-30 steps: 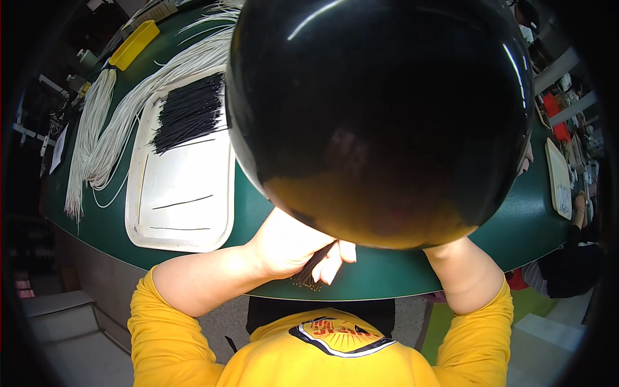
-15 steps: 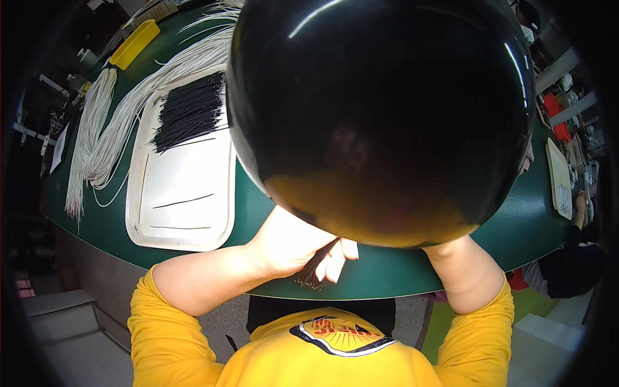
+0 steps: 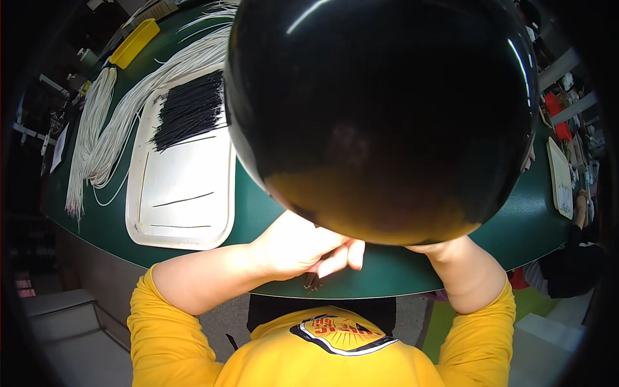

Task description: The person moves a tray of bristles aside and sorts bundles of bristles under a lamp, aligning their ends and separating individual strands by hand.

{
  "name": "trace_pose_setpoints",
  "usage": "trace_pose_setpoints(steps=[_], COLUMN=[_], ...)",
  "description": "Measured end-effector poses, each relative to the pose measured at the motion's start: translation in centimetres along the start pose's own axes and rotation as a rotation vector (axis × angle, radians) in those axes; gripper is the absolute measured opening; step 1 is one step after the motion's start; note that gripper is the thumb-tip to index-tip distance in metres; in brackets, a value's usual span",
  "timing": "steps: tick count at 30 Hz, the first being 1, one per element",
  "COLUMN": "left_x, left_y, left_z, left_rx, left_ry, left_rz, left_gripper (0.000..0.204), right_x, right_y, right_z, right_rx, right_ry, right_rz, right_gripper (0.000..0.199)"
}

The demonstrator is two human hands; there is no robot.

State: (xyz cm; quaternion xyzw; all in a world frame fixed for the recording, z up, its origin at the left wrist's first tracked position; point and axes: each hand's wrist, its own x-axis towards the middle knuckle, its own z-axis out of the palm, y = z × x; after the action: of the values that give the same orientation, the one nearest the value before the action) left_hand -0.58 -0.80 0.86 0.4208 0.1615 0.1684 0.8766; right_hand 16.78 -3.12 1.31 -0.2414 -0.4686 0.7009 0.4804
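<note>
My left hand (image 3: pixel 302 248) is closed round a bundle of thin dark wires (image 3: pixel 313 282) at the front edge of the table. Only the wires' lower ends poke out beneath the fingers. Of my right hand (image 3: pixel 446 249) just the wrist side shows. A large glossy black dome (image 3: pixel 380 122) covers its fingers and whatever they touch. Left of my hands lies a white tray (image 3: pixel 177 226) with a pile of short black wires (image 3: pixel 190 109) at its far end and a few single ones strewn nearer.
The green table (image 3: pixel 255 222) curves around me. Long white cables (image 3: pixel 155 84) lie bundled beyond the tray, near a yellow bin (image 3: pixel 135 44). At the far right are another pale tray (image 3: pixel 560 177) and a co-worker's arm (image 3: pixel 581 209). The dome hides the table's middle.
My left hand has shifted slightly right and its fingers have curled further over the bundle, so less of the wires shows. The right wrist has barely moved.
</note>
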Motion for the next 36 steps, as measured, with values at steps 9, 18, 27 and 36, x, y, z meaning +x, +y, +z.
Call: trace_pose_setpoints(steps=[9,18,27,36], left_x=[-0.1,-0.3,-0.1,-0.2], left_y=[0.0,0.0,-0.3,-0.6], left_z=[-0.2,-0.2,-0.4,-0.9], left_rx=[-0.046,-0.083,-0.140,-0.077], left_ry=[0.088,0.106,0.101,0.015], left_rz=[0.090,0.028,-0.003,0.096], left_gripper=[0.017,0.018,0.015,0.018], right_x=[-0.4,-0.2,0.1,-0.2], right_y=[-0.7,-0.5,1.1,-0.9], right_z=[-1.3,0.0,-0.8,0.6], right_rx=[-0.104,-0.188,-0.248,0.022], right_ry=[0.031,0.220,0.121,0.247], right_rz=[-0.144,-0.114,-0.241,-0.055], right_gripper=[0.013,0.007,0.017,0.016])
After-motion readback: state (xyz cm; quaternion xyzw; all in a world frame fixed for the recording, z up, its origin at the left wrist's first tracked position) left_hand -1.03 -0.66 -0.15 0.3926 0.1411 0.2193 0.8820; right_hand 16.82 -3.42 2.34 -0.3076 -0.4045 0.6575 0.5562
